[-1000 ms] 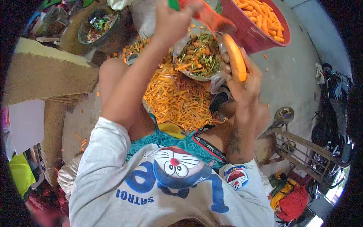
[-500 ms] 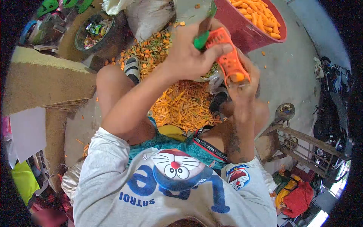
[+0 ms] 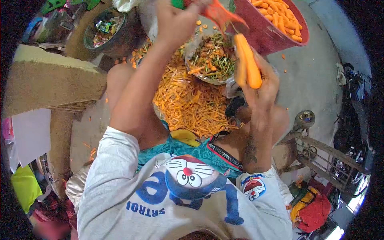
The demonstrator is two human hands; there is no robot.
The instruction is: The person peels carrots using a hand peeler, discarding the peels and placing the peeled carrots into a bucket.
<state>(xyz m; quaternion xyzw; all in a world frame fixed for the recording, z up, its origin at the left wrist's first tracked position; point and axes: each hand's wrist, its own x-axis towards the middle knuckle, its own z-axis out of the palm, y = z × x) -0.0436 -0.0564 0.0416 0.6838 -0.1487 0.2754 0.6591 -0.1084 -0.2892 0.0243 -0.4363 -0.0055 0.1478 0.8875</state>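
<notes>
My right hand (image 3: 264, 86) is wrapped round a peeled-looking orange carrot (image 3: 252, 66), held tilted above my knee; its near side is blurred by motion. My left hand (image 3: 178, 24), raised at the top edge, grips a red-orange plastic peeler (image 3: 224, 17) whose end hangs just above the carrot's far tip. A green handle (image 3: 178, 3) also shows in the left hand, partly cut off by the frame. Under both hands, a heap of carrot peelings (image 3: 188, 106) spreads on the floor between my legs. Beside it sits a clear plastic bag (image 3: 191, 52) holding carrot tops and green stems.
A red tub (image 3: 264, 42) full of carrots (image 3: 284, 20) stands at the upper right. At the upper left is a dark bin (image 3: 90, 38) with wrappers. A metal-framed stand (image 3: 328, 154) is at the right, a tan block (image 3: 52, 80) at the left.
My left hand has moved up and left with the peeler, away from the carrot. The carrot, earlier mostly hidden behind the peeler, now shows in full in my right hand.
</notes>
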